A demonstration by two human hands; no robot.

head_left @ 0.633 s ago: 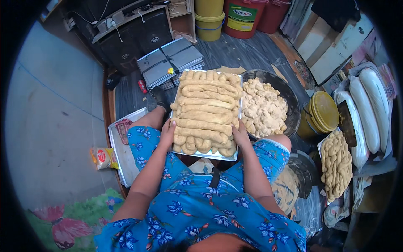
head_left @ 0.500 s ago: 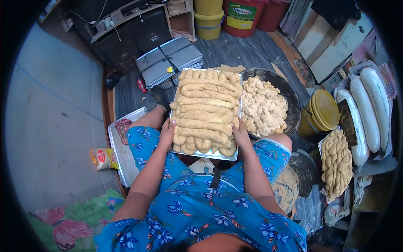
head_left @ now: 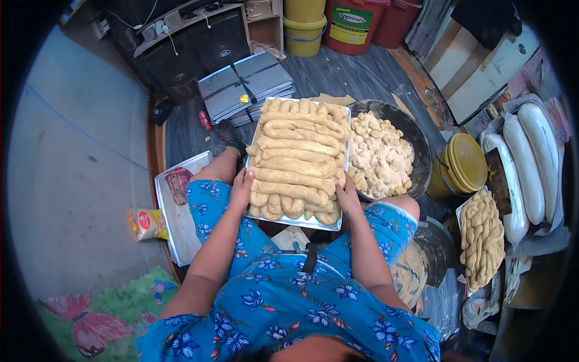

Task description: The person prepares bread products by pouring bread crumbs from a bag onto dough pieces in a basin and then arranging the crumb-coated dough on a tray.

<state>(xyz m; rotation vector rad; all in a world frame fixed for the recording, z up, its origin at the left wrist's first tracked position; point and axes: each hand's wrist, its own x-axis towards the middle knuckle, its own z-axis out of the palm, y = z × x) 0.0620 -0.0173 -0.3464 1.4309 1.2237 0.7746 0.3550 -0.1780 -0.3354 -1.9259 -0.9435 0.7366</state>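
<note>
Over my lap I hold a metal tray (head_left: 329, 227) stacked with long dough ropes (head_left: 295, 164). The ropes lie side by side across it, with shorter rounded ends along the far and near edges. My left hand (head_left: 242, 188) is closed on the tray's left edge, and my right hand (head_left: 348, 198) grips the right edge. Both thumbs rest against the dough, while the other fingers are mostly hidden under the tray. Just right of the tray stands a wide dark basin (head_left: 426, 142) full of lumpy dough pieces (head_left: 381, 154).
Braided dough (head_left: 482, 241) fills another tray at right, near a yellow lidded bucket (head_left: 467, 160) and long white plastic-wrapped rolls (head_left: 523, 163). Left of my leg lies a flat tray (head_left: 187, 247) holding a reddish patterned item (head_left: 178, 185). Strapped metal sheets (head_left: 247, 84) are stacked ahead.
</note>
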